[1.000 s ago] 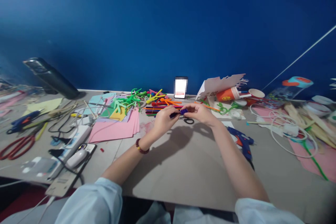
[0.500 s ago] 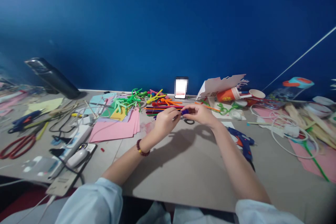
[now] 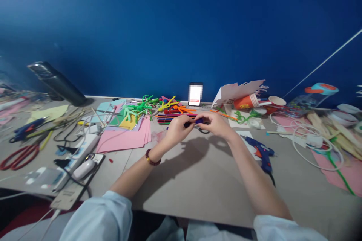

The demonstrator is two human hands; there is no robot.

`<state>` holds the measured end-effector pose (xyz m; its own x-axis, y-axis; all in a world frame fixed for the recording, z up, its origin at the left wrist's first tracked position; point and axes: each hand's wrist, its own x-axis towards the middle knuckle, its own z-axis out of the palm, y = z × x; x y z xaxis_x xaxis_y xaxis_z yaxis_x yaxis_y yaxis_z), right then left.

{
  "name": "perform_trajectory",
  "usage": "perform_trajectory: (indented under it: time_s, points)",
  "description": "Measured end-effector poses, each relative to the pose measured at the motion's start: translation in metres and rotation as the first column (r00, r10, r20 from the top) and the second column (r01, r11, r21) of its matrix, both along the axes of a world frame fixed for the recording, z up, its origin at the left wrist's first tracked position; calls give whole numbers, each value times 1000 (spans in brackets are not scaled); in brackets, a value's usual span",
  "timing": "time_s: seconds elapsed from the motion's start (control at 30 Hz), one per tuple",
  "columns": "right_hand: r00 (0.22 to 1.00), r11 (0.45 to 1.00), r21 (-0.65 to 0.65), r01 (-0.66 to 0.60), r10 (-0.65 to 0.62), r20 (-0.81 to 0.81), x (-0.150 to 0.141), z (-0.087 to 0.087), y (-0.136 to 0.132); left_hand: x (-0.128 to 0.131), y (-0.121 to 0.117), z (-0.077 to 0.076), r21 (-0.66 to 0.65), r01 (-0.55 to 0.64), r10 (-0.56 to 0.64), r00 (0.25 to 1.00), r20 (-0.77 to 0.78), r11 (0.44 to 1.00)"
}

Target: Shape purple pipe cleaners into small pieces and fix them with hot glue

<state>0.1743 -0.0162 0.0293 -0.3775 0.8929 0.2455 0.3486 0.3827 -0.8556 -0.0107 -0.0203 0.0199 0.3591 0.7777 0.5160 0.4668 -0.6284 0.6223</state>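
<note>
Pinching a small dark-blue piece (image 3: 198, 121) between your fingertips (image 3: 192, 121), your left hand (image 3: 177, 130) and right hand (image 3: 216, 124) meet above a grey cardboard sheet (image 3: 195, 180). Its exact form is hard to tell at this size. Black-handled scissors (image 3: 203, 131) lie just beneath your hands, with a blue hot glue gun (image 3: 261, 154) off to the right.

A slim dark stick (image 3: 189, 124) runs almost level between the left hand (image 3: 177, 128) and the right hand (image 3: 216, 124), above the surface, with one end pinched in the left hand's fingers. At its other end sits a small, bright blue-violet piece (image 3: 199, 121), gripped by the right hand's fingertips and partly hidden by them. The piece is too small to show its material, or whether it is wrapped around the stick or only pressed against it.
</note>
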Motion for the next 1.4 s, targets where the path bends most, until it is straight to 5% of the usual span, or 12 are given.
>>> perform_trajectory:
  time_s: [0.23, 0.43, 0.97, 1.4]
  points:
    - [998, 996, 92, -20, 15, 65, 1, 4, -1, -1, 7, 2, -346, 84, -13, 979, 203, 934]
    - [997, 994, 105, 15, -22, 70, 1, 8, -3, 0, 10, 3, -465, 146, -3, 956, 295, 873]
    - [997, 998, -3, 57, -57, -61, 4, 6, 0, 5, 8, 2, -397, 95, 62, 928, 366, 913]
    - [998, 998, 23, 65, -64, -15, 3, 11, -3, 4, 7, 6, -545, 174, 84, 906, 415, 820]
